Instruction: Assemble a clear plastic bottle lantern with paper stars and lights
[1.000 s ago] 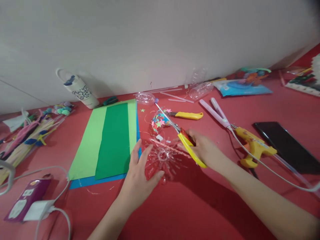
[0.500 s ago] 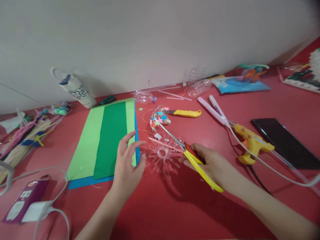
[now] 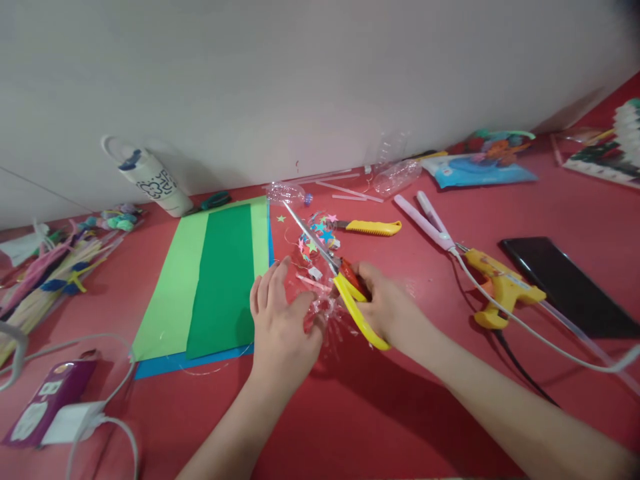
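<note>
In my right hand (image 3: 395, 303) is a pair of scissors (image 3: 357, 310) with yellow and red handles, its blades pointing up and to the left. My left hand (image 3: 287, 317) is beside a clear plastic piece cut into a fringe (image 3: 330, 310). Its fingers are bent and apart, and whether they touch the plastic I cannot tell. Just beyond the hands lies a pile of colourful paper stars (image 3: 320, 233). A yellow utility knife (image 3: 373, 227) rests to the right of the stars.
Green sheets (image 3: 220, 280) lie left of my hands. A yellow glue gun (image 3: 505, 280), a pink hair straightener (image 3: 425, 223) and a black phone (image 3: 565, 283) are on the right. Clear bottles (image 3: 397, 179) and a white tumbler (image 3: 155, 183) stand or lie by the wall.
My left hand has moved right, to the fringed plastic. My right hand has shifted left and up with the scissors, and the blades look closer together.
</note>
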`<act>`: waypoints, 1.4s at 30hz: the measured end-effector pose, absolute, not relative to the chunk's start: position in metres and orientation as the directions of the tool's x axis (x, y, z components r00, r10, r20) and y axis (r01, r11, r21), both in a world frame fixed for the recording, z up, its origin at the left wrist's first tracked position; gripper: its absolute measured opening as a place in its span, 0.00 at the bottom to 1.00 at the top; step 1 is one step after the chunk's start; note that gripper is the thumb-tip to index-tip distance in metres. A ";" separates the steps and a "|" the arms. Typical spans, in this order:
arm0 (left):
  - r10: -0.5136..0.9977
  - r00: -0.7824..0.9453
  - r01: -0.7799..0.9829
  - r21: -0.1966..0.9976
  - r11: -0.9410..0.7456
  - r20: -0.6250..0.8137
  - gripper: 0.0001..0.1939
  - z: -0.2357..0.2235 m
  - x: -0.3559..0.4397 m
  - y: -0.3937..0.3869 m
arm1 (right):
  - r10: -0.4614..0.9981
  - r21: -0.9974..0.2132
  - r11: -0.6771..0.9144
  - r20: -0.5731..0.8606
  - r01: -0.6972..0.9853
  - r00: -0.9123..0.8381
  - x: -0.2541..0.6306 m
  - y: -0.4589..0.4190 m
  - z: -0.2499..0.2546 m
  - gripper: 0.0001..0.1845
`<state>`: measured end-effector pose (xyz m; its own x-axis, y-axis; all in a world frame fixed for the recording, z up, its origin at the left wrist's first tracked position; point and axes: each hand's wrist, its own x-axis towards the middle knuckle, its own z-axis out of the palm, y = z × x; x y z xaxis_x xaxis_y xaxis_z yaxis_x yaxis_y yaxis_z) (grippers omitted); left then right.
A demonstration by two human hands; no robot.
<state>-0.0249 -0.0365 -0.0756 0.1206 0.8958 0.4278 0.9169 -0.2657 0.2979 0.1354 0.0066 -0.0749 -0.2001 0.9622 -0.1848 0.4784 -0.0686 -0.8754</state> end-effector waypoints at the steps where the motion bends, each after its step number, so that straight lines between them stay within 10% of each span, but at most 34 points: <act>1: 0.896 0.118 0.917 0.298 -0.264 0.428 0.08 -0.076 -0.025 -0.036 | 0.962 -0.880 -0.066 -0.181 0.471 -0.203 0.135 0.007 -0.078 0.08; 17: 0.949 0.176 0.785 0.545 -0.295 0.261 0.09 -0.079 -0.049 -0.027 | 0.937 -0.915 -0.178 -0.270 0.362 -0.222 0.153 0.001 -0.062 0.09; 26: 0.948 0.201 0.750 0.583 -0.312 0.248 0.10 -0.080 -0.053 -0.022 | 0.951 -0.885 -0.019 -0.159 0.465 -0.264 0.136 0.011 -0.060 0.07; 42: 0.953 0.227 0.733 0.608 -0.303 0.201 0.08 -0.080 -0.055 -0.018 | 0.898 -0.945 -0.222 -0.294 0.241 -0.328 0.126 0.009 -0.069 0.09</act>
<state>-0.0547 -0.0177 -0.0798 0.2274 0.9528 0.2010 0.7335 -0.3034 0.6083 0.1256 0.0095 -0.0694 -0.3276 0.8978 -0.2944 0.2408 -0.2220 -0.9448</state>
